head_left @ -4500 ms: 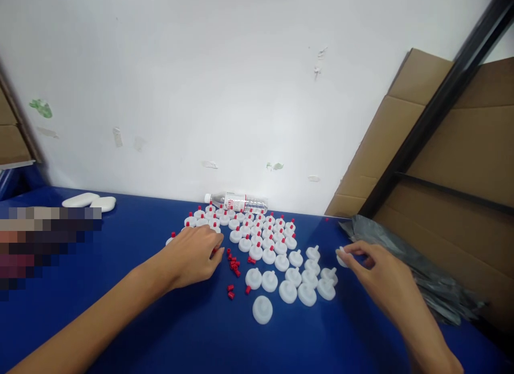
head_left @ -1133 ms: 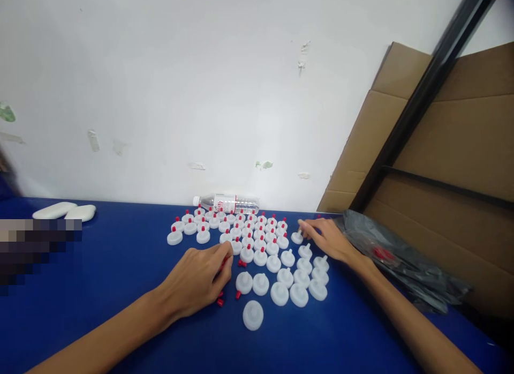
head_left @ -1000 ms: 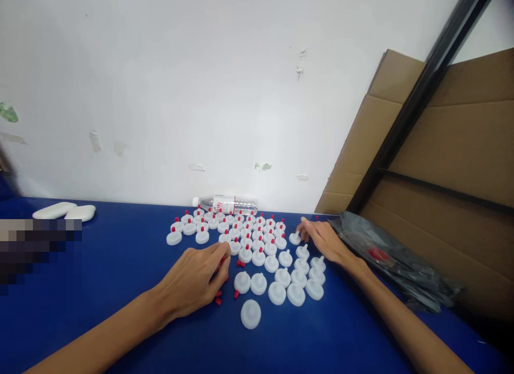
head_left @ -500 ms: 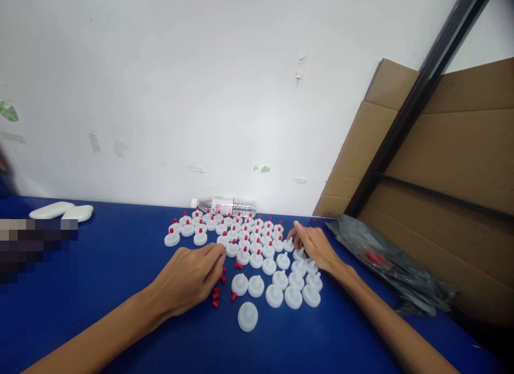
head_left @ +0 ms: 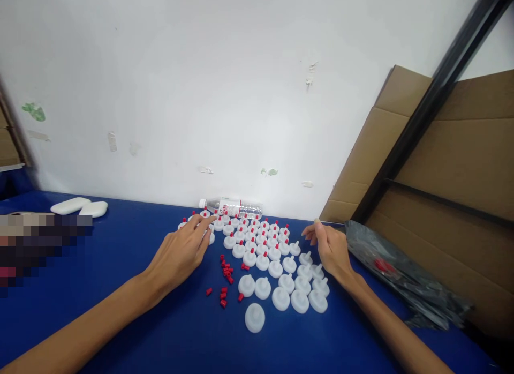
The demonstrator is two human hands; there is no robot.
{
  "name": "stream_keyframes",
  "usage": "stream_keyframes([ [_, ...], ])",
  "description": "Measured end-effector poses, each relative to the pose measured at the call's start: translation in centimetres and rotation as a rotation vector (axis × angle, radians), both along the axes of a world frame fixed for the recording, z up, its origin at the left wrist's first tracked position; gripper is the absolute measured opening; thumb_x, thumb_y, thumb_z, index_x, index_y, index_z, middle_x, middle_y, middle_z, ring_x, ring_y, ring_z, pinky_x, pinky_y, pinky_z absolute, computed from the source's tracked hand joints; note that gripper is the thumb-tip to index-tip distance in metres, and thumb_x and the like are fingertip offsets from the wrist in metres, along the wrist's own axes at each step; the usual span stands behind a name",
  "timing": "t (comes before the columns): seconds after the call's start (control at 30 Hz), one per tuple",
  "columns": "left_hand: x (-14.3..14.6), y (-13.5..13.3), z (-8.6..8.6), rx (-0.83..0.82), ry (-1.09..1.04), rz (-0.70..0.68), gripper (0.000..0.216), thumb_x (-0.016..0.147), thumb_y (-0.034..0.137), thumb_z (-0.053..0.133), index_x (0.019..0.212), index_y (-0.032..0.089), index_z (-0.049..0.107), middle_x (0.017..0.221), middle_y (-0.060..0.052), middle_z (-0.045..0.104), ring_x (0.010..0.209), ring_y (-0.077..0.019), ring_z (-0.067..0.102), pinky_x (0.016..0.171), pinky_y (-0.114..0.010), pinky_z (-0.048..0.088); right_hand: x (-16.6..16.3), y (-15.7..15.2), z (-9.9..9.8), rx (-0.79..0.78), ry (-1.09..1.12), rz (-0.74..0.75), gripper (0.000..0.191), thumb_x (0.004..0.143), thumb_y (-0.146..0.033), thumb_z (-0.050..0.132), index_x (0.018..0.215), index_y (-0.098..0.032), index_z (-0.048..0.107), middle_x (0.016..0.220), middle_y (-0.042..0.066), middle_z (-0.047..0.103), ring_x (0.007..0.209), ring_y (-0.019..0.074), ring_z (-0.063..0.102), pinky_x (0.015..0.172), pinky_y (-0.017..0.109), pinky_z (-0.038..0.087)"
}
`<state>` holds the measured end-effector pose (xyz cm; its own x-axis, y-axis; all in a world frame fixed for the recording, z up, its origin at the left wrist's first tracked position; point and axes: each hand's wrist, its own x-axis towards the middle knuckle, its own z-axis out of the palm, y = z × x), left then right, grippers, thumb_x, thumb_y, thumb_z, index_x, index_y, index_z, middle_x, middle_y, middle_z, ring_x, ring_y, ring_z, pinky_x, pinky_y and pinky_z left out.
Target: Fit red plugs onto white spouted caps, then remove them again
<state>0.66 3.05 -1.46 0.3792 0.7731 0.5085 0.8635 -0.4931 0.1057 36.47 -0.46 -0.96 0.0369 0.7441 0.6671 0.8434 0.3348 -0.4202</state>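
Note:
Many white round caps (head_left: 263, 261) stand in rows on a blue table (head_left: 120, 256); the far ones carry red tips, the near ones are bare. A single white cap (head_left: 255, 317) sits apart at the front. Small loose red tips (head_left: 225, 269) lie scattered left of the bare caps. My left hand (head_left: 180, 252) lies flat with fingers stretched out, its fingertips at the far-left caps. My right hand (head_left: 331, 249) is open at the right edge of the rows, fingers apart and holding nothing, beside a bare cap (head_left: 294, 249).
A clear water bottle (head_left: 233, 207) lies against the white wall behind the caps. A crumpled dark plastic bag (head_left: 397, 272) lies at the right, in front of brown cardboard (head_left: 453, 165) and a black bar. Two white oval pieces (head_left: 79, 207) rest at far left.
My left hand has left the red tips and reached forward to the far-left caps, uncovering the scattered tips. My right hand has drawn back right from the cap it set down.

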Motion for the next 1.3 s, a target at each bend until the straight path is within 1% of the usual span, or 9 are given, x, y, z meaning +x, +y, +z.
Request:
stream_keyframes([
  [0.1,-0.1,0.5,-0.8,-0.083,0.071,0.031,0.040,0.104,0.031,0.029,0.135,0.020,0.052,0.125,-0.012,0.057,0.082,-0.0206,0.068,0.060,-0.029,0.050,-0.7,-0.7,0.5,0.040,-0.050,0.050,0.056,0.106,-0.046,0.028,0.081,-0.022,0.073,0.066,0.002,0.066,0.067,0.0195,0.064,0.074,0.035,0.045],
  [0.3,-0.4,0.8,-1.2,-0.109,0.080,0.028,0.033,0.103,0.026,0.033,0.127,0.024,0.056,0.118,-0.008,0.060,0.084,-0.0213,0.068,0.058,-0.026,0.045,-1.5,-1.5,1.2,0.107,-0.123,0.124,0.049,0.106,-0.037,0.031,0.085,-0.021,0.073,0.071,0.002,0.068,0.068,0.0184,0.063,0.077,0.036,0.046],
  [0.4,-0.4,0.6,-0.8,-0.107,0.052,0.006,0.029,0.104,0.025,0.035,0.117,0.024,0.060,0.113,-0.006,0.064,0.083,-0.0196,0.068,0.059,-0.025,0.045,-2.1,-1.9,1.3,0.118,-0.182,0.181,0.041,0.105,-0.031,0.034,0.096,-0.021,0.073,0.089,0.004,0.073,0.085,0.0203,0.066,0.085,0.038,0.046],
  [0.53,-0.2,0.1,-0.2,0.035,-0.017,-0.132,0.023,0.104,0.029,0.040,0.104,0.022,0.062,0.104,-0.002,0.068,0.085,-0.0166,0.069,0.065,-0.023,0.048,-3.3,-2.8,1.8,0.118,-0.333,0.275,0.031,0.103,-0.025,0.041,0.120,-0.024,0.066,0.127,0.008,0.065,0.117,0.0240,0.058,0.099,0.044,0.042],
  [0.63,0.2,-1.0,0.0,0.245,-0.059,-0.315,0.019,0.104,0.026,0.044,0.101,0.020,0.062,0.097,-0.001,0.070,0.080,-0.0128,0.070,0.062,-0.020,0.048,-4.7,-3.8,2.3,0.153,-0.438,0.333,0.033,0.100,-0.025,0.051,0.132,-0.023,0.058,0.137,0.011,0.058,0.127,0.0254,0.052,0.104,0.046,0.038],
  [0.77,1.3,-3.8,0.0,0.427,-0.095,-0.602,0.021,0.101,0.013,0.049,0.117,0.020,0.062,0.102,-0.001,0.073,0.076,-0.0093,0.070,0.068,-0.018,0.051,-6.8,-5.2,2.7,0.224,-0.546,0.459,0.046,0.094,-0.034,0.065,0.136,-0.020,0.054,0.135,0.013,0.061,0.127,0.0258,0.054,0.109,0.048,0.034],
  [0.93,2.5,-6.7,0.4,0.530,-0.091,-0.779,0.029,0.104,0.014,0.038,0.116,0.015,0.065,0.103,-0.005,0.076,0.085,-0.0119,0.072,0.066,-0.021,0.051,-8.9,-6.3,2.0,0.221,-0.509,0.617,0.054,0.092,-0.045,0.067,0.136,-0.018,0.052,0.121,0.010,0.071,0.112,0.0207,0.065,0.114,0.043,0.029],
  [1.07,2.9,-7.1,0.7,0.528,-0.073,-0.760,0.030,0.104,0.014,0.036,0.115,0.014,0.064,0.098,-0.005,0.077,0.081,-0.0135,0.072,0.067,-0.024,0.053,-9.5,-6.2,1.1,0.234,-0.419,0.655,0.040,0.094,-0.030,0.065,0.130,-0.015,0.055,0.103,0.006,0.075,0.090,0.0162,0.070,0.105,0.039,0.038],
  [1.3,3.2,-7.0,0.1,0.539,-0.074,-0.704,0.026,0.103,0.013,0.039,0.118,0.014,0.061,0.099,-0.005,0.077,0.081,-0.0156,0.072,0.072,-0.027,0.055,-9.3,-5.8,0.5,0.239,-0.396,0.645,0.037,0.092,-0.033,0.068,0.120,-0.013,0.058,0.089,0.005,0.075,0.077,0.0165,0.070,0.102,0.042,0.039],
])
